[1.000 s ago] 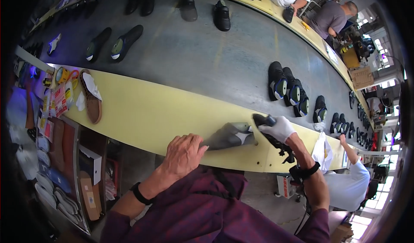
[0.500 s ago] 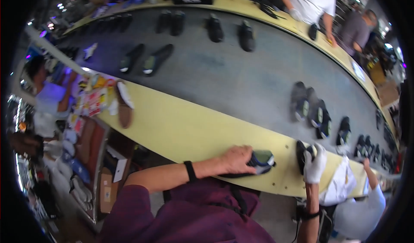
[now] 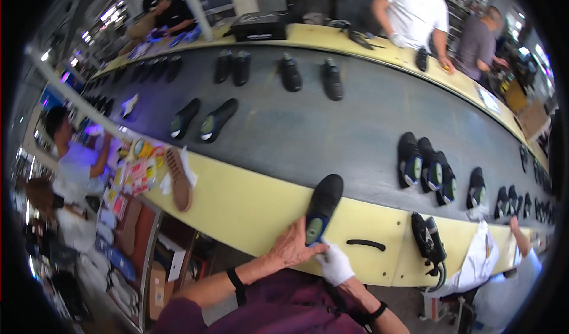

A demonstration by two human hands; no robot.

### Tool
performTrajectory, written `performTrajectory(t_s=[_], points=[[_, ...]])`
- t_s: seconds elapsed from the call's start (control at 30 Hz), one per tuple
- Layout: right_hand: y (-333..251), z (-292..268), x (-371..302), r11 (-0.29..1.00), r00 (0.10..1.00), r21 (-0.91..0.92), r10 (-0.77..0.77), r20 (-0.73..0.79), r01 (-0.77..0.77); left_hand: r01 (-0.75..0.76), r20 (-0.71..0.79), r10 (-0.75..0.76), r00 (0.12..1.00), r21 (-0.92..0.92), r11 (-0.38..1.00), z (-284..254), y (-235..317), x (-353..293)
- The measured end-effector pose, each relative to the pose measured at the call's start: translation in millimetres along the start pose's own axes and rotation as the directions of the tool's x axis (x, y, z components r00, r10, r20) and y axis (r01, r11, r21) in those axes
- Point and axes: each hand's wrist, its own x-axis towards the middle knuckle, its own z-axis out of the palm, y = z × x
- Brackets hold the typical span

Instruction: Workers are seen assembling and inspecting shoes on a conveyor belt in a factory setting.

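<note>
A black slip-on shoe [image 3: 325, 200] with a green insole and a blue-edged heel stands tilted over the near yellow ledge, toe pointing away from me. My bare left hand [image 3: 294, 243] grips its heel end from the left, fingers along the side and thumb at the back. My right hand [image 3: 336, 265], in a white glove, is closed at the back of the heel, its fingertips beside my left thumb; exactly what they pinch is partly hidden. Just right of the shoe a black curved strip [image 3: 365, 244] lies on the ledge.
A black handheld tool with a hose [image 3: 429, 242] rests on the ledge at right, near a white cloth [image 3: 474, 257]. Several black shoes [image 3: 410, 159] stand on the grey conveyor belt [image 3: 308, 132]. A brown sole [image 3: 179, 180] lies at left. Co-workers [image 3: 413, 11] stand around the line.
My right hand has left the black tool and come left to the shoe's heel. The shoe has turned from lying sideways to toe-away. The view has shifted, and the curved strip shows now.
</note>
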Motion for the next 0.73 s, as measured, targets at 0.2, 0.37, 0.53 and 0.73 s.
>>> performTrajectory(t_s=[0.2, 0.37, 0.53, 0.73], points=[[-50.5, -8.1, 30.1, 0.987, 0.956, -0.068, -0.124, 0.267, 0.147, 0.099, -0.259, -0.091, 0.962, 0.019, 0.995, -20.9, -33.0, 25.4], [-21.7, -115.3, 50.3, 0.999, 0.994, 0.009, 0.044, 0.098, -0.045, 0.417, 0.228, -0.372, 0.900, -0.699, 0.581, -94.0, -67.0, 84.1], [55.9, -258.4, 120.2, 0.979, 0.903, -0.115, 0.104, -0.416, -0.165, 0.389, -0.071, -0.479, 0.875, -0.485, 0.783, -165.2, -104.4, 175.5], [124.7, -324.5, 258.2, 0.674, 0.693, -0.228, 0.576, -0.433, -0.703, 0.426, -0.299, -0.412, 0.860, -0.022, 0.905, -148.3, -236.9, 233.3]])
